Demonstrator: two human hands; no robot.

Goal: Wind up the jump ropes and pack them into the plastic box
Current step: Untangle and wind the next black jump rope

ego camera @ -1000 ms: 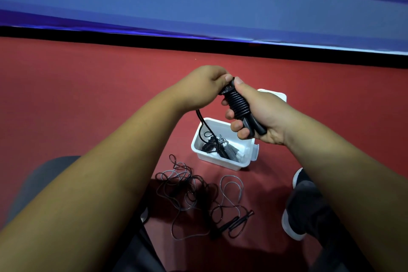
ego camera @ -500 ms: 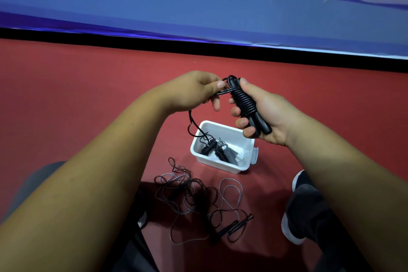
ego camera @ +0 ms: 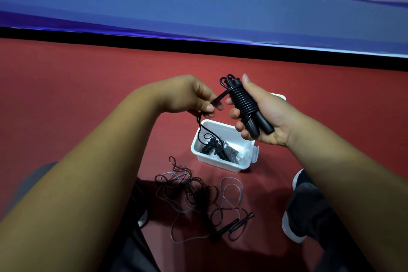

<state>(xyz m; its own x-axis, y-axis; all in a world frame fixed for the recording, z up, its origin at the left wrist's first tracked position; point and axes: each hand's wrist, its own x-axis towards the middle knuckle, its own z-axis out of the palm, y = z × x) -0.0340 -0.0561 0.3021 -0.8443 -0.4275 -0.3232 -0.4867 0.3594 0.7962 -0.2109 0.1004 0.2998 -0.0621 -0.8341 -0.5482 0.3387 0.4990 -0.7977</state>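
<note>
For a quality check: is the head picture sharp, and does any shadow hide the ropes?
Head view: the wound rope, left hand and right hand are sharp; a dark shadow dims most of the loose rope on the floor; the box is lit evenly, without glare.

- A wound jump rope (ego camera: pixel 242 104) is seen in the middle of the frame. It is black all over, and its two handles are black too.
- The plastic box (ego camera: pixel 220 164) just below it is coloured white, inside and out.
- The rope bundles (ego camera: pixel 220 150) inside the box are seen in black and grey, with a pattern of tight rings.
- The loose rope (ego camera: pixel 189 190) at the bottom middle is dark grey, with black handles.
- The floor (ego camera: pixel 77 86) is coloured plain red.
- The banner (ego camera: pixel 198 13) across the top is coloured blue, with big pale shapes on it.
- A black strip (ego camera: pixel 132 39) is seen under the banner.
- The shoe (ego camera: pixel 291 227) at the lower right is dark, with a white sole.
</note>
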